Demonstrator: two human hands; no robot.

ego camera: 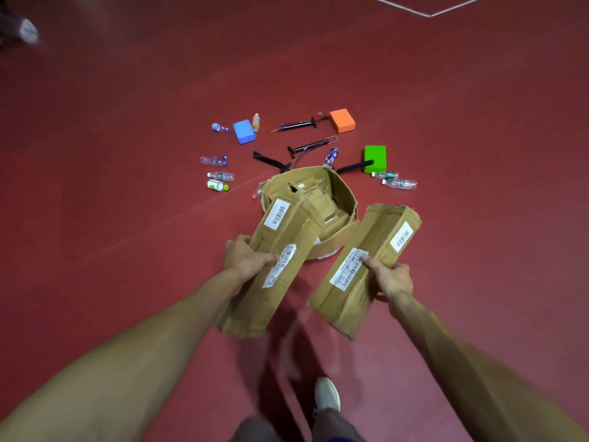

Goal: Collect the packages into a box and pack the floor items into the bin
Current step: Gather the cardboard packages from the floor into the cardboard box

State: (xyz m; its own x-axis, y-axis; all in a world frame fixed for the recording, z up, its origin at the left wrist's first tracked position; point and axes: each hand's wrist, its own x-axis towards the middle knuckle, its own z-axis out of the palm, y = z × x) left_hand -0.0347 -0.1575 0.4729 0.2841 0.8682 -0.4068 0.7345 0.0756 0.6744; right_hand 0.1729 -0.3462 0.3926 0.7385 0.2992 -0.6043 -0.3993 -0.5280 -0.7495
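Partly hidden, the open cardboard box (pixel 342 193) sat on the red floor (pixel 127 154) with its near-left rim covered by the left package (pixel 296 228). What lay inside was only folded cardboard, hard to tell apart. A small red thing (pixel 255 196) peeked out at the box's left wall, too little of it showing to name. The near ends of both packages were blurred and their barcode labels could not be read.

The left hand (pixel 245 260) gripped the left package at its left edge, thumb laid across a label on top, the other fingers hidden beneath. The right hand (pixel 390 279) clasped the right package (pixel 376 237) at its right edge in the same way. The hands were well apart, one package in each.

Both packages were long cardboard cartons, labelled faces up, their long axes running from the person outward and leaning to the right. The far end of the left one reached over the box; the right one hung just beside the box's right wall.

Beyond the box lay a blue foam block (pixel 243 131), an orange foam block (pixel 342 120), a green foam block (pixel 375 158), a drinks can (pixel 330 157), several black pump-like tools (pixel 296 125) and scattered plastic bottles (pixel 220 176). A white shoe (pixel 326 395) showed near the floor's bottom edge.
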